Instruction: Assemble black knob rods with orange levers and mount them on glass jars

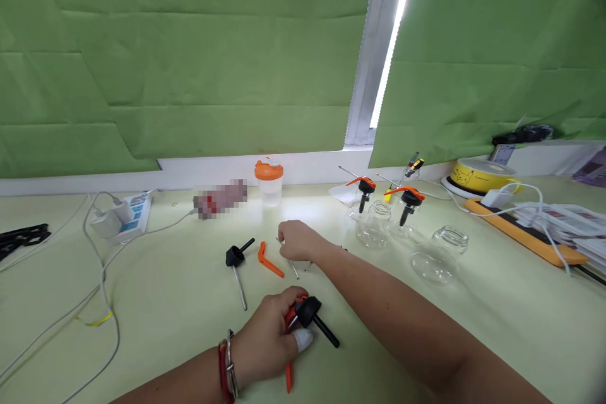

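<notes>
My left hand (269,334) is closed around a black cap (308,310) with a black tube and an orange lever (289,379); a white wrap covers the thumb. Farther forward, my right hand (300,241) has curled fingers on a thin metal rod (294,268), which shows on both sides of them. Small metal bits (308,266) lie beneath that wrist, partly hidden. Left of the right hand lie a loose orange lever (271,260) and another black cap (235,256) with a metal rod attached.
Two glass jars (374,225) (440,255) stand right, near two upright black-and-orange cap assemblies (366,185) (411,197). An orange-lidded cup (269,183) is at the back. White cables (101,271) and a power strip (132,218) occupy the left; a yellow round case (483,175) sits far right.
</notes>
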The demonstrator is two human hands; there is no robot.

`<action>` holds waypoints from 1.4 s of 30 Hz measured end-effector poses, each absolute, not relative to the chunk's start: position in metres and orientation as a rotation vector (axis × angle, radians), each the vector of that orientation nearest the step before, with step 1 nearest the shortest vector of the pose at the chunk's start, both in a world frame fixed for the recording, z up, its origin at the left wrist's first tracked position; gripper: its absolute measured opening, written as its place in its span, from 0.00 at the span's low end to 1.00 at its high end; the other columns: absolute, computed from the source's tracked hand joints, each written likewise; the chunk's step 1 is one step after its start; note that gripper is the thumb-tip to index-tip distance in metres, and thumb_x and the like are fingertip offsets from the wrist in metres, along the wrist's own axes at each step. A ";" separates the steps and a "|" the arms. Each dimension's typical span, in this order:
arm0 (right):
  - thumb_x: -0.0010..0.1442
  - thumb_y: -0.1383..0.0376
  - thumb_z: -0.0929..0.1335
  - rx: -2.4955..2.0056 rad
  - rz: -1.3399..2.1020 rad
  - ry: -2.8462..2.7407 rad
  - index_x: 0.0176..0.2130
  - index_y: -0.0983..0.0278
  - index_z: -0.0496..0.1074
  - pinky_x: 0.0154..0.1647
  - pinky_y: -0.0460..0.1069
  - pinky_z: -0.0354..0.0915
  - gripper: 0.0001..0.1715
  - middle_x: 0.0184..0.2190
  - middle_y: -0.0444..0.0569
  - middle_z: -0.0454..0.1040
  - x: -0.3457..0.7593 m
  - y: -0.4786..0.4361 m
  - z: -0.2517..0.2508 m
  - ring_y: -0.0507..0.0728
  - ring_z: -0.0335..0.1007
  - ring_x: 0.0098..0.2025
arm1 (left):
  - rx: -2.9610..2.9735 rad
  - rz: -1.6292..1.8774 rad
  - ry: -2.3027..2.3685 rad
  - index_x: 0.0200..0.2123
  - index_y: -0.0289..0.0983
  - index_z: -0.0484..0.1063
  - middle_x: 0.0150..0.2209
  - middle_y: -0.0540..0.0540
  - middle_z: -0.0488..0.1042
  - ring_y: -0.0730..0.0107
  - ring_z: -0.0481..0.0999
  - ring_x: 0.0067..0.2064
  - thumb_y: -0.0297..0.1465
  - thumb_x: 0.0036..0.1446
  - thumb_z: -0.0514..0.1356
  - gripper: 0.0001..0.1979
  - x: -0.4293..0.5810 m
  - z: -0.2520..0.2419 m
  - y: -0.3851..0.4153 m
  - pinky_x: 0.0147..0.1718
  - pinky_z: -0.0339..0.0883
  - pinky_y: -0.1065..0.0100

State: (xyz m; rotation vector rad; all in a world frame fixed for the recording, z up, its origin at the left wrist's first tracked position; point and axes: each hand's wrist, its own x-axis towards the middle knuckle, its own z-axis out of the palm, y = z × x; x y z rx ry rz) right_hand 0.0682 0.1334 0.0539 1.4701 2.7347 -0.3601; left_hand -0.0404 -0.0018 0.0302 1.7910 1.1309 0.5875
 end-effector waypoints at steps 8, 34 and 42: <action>0.40 0.73 0.70 1.583 -0.592 2.625 0.36 0.66 0.70 0.22 0.45 0.57 0.18 0.35 0.52 0.74 0.055 0.108 0.054 0.57 0.70 0.31 | 1.751 0.732 1.273 0.39 0.37 0.66 0.33 0.49 0.73 0.67 0.71 0.34 0.25 0.47 0.55 0.13 -0.042 0.032 0.001 0.32 0.64 0.69; 0.53 0.48 0.66 1.885 -2.398 2.391 0.35 0.64 0.65 0.20 0.44 0.59 0.22 0.23 0.41 0.64 0.166 0.058 0.047 0.48 0.60 0.22 | 1.937 0.968 1.857 0.38 0.39 0.68 0.29 0.50 0.72 0.69 0.68 0.27 0.36 0.56 0.50 0.12 -0.094 0.054 0.038 0.28 0.61 0.70; 0.47 0.54 0.72 1.674 -1.955 2.787 0.40 0.61 0.63 0.28 0.46 0.61 0.23 0.31 0.43 0.67 0.129 0.034 0.053 0.50 0.61 0.29 | 1.863 0.740 2.226 0.30 0.38 0.67 0.23 0.50 0.70 0.66 0.70 0.26 0.38 0.52 0.50 0.11 -0.146 0.070 0.066 0.26 0.59 0.69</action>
